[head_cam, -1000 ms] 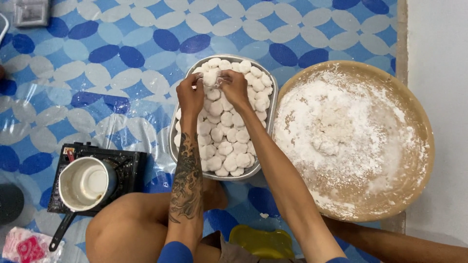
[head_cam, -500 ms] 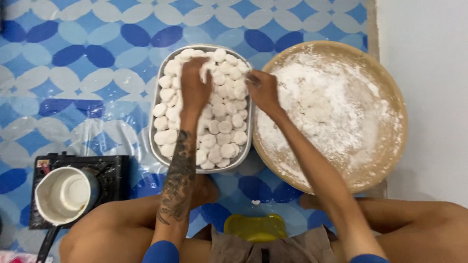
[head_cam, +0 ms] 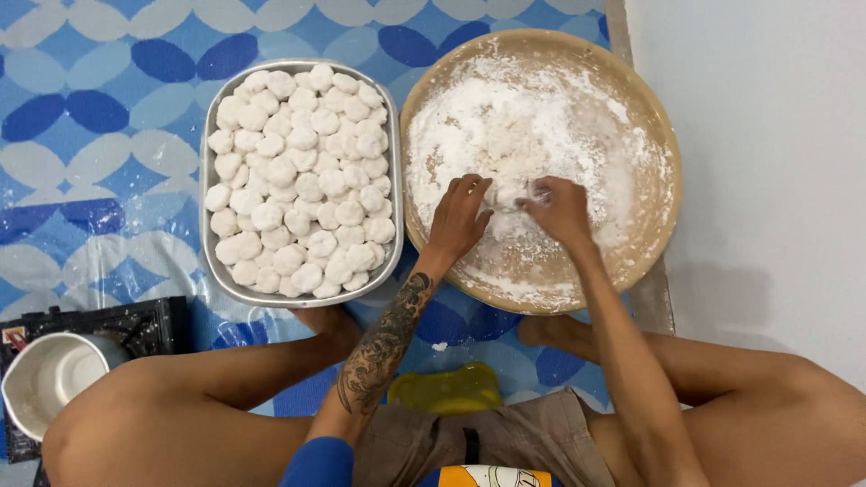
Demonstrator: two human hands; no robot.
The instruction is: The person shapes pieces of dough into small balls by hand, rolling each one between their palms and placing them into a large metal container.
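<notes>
Both hands reach forward into the round floury tray (head_cam: pixel 649 108). The left hand (head_cam: pixel 458 219) and right hand (head_cam: pixel 561 209), fingers bent, pinch a small dough piece (head_cam: pixel 512 193) between them. A metal tray of dough balls (head_cam: pixel 298 176) lies left of the left hand.

A blue-patterned floor mat (head_cam: pixel 108 117) carries a metal tray (head_cam: pixel 209 194), a round floured tray (head_cam: pixel 663 149) and a small stove (head_cam: pixel 144 325).

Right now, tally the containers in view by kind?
Metal tray of dough balls: 1
Round floured tray, both hands in it: 1
Pot on the stove: 1
Yellow tub: 1
Total: 4
</notes>
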